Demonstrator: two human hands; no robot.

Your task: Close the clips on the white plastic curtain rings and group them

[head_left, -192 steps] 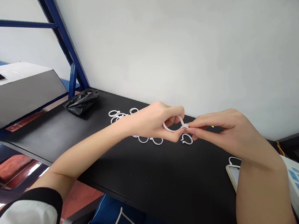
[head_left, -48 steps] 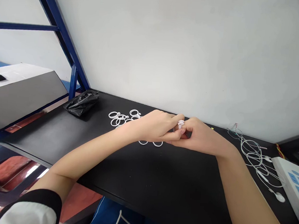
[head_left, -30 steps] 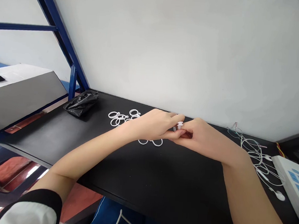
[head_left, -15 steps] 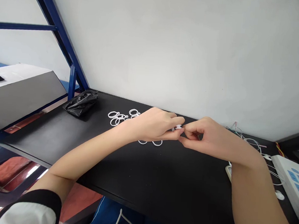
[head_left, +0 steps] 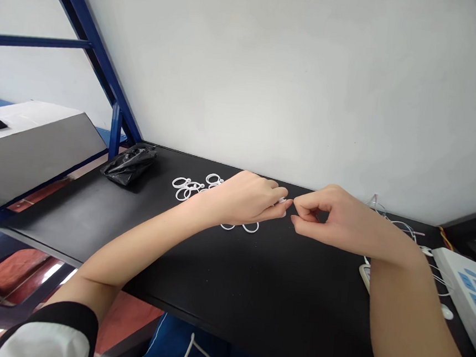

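Observation:
My left hand [head_left: 255, 199] is closed in a pinch over the black table, and a small white plastic piece [head_left: 281, 200] shows between its thumb and fingers. Most of that piece is hidden. Just to the right is my right hand [head_left: 330, 217], its fingers curled and the thumb bent in towards them; whether anything sits in them is hidden. A narrow gap separates the fingertips of the two hands. Behind my left wrist lie several white plastic rings [head_left: 183, 194] with small tabs. Another white ring [head_left: 251, 227] shows partly below my left hand.
A crumpled black plastic bag [head_left: 128, 164] lies on the black table [head_left: 229, 278] at the left. On the right are thin wires [head_left: 404, 226], a white device with blue keys [head_left: 472, 293] and a partly hidden pale device [head_left: 365, 273]. A white wall rises behind the table.
My right hand has drawn slightly right, away from my left fingertips. Less of the white piece now shows in my left hand. The rings on the table have stayed put.

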